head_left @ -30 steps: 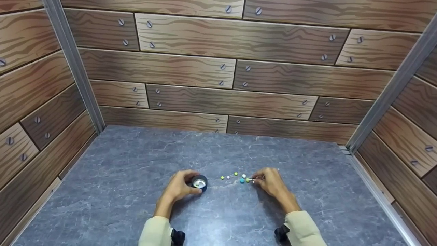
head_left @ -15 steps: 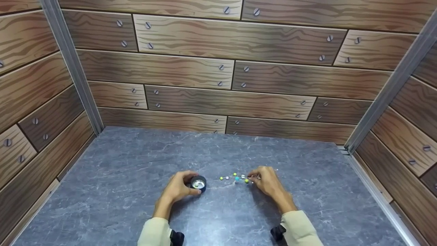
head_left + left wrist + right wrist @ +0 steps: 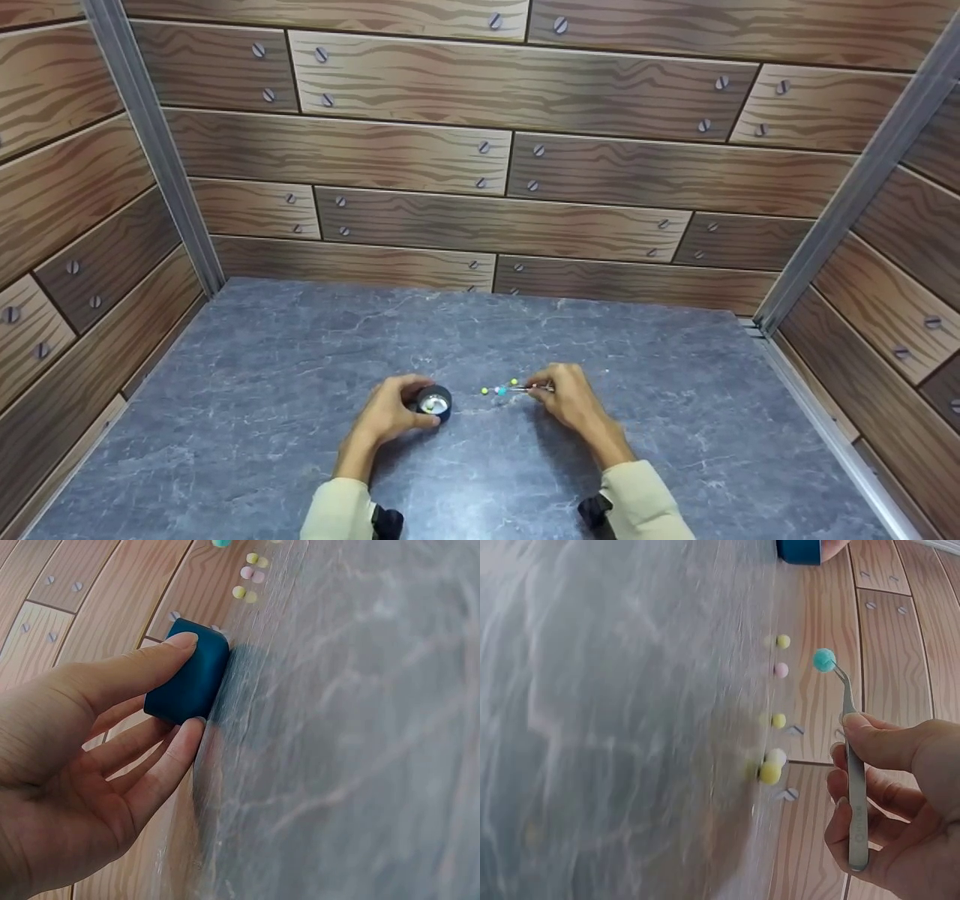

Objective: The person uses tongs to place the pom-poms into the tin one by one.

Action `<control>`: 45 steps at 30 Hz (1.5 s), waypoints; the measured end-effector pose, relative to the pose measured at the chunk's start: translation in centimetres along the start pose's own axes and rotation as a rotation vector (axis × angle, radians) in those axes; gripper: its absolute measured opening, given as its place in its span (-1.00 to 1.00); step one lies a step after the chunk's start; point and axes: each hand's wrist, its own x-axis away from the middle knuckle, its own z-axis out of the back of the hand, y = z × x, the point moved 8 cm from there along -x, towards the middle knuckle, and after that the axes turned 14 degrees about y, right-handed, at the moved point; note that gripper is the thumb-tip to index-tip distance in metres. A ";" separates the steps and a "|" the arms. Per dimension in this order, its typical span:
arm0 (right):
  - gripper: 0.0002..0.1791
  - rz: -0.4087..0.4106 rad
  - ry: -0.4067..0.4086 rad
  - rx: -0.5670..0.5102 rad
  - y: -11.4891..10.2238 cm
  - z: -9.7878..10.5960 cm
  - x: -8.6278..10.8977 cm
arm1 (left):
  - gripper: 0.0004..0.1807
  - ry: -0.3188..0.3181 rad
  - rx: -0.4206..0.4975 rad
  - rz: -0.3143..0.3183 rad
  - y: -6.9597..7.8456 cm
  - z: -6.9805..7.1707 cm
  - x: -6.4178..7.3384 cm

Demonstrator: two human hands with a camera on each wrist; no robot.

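In the head view my left hand (image 3: 394, 409) holds a small dark round container (image 3: 435, 403) on the table, thumb on the near side and fingers round the far side. Its inside is shiny, with something small and light in it. The left wrist view shows the container (image 3: 187, 675) as dark blue. My right hand (image 3: 571, 397) pinches a pair of steel tweezers (image 3: 857, 802) with bent tips. Between those tips is a small turquoise ball (image 3: 824, 660), raised off the table. Yellow balls (image 3: 770, 772), a white ball (image 3: 777, 756) and a pink ball (image 3: 781, 670) lie nearby on the tabletop.
The table (image 3: 300, 337) has a grey marble-look top. Wood-patterned walls (image 3: 420, 150) with metal corner posts (image 3: 161, 142) close it in at the back and both sides. A tiny pale speck (image 3: 607, 370) lies to the right of my right hand.
My right hand has moved left, and the turquoise ball has been picked up in the tweezers and carried left towards the container. My left hand has stayed on the container.
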 end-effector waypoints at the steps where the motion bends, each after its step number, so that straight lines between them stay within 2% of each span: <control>1: -0.88 0.004 -0.003 -0.003 -0.2 -0.1 -0.1 | -0.35 0.001 -0.003 0.000 0.0 0.0 0.0; 7: -0.87 0.029 0.005 -0.017 -1.2 -0.7 -0.2 | -0.35 0.009 -0.020 0.000 0.1 0.1 0.0; 13: -0.89 0.053 -0.012 -0.036 -2.3 -1.6 -0.1 | -0.36 -0.009 0.008 0.023 -0.1 0.0 0.1; 20: -0.90 0.052 -0.019 -0.053 -3.3 -2.8 -0.1 | -0.35 -0.014 -0.009 0.037 -0.1 0.0 0.1; 33: -0.92 0.090 0.002 -0.068 -5.2 -4.1 -0.4 | -0.35 -0.011 -0.017 0.033 -0.1 0.1 0.1; 45: -0.91 0.072 -0.017 -0.072 -6.1 -5.3 -0.6 | -0.36 0.002 -0.010 0.014 0.0 0.0 0.0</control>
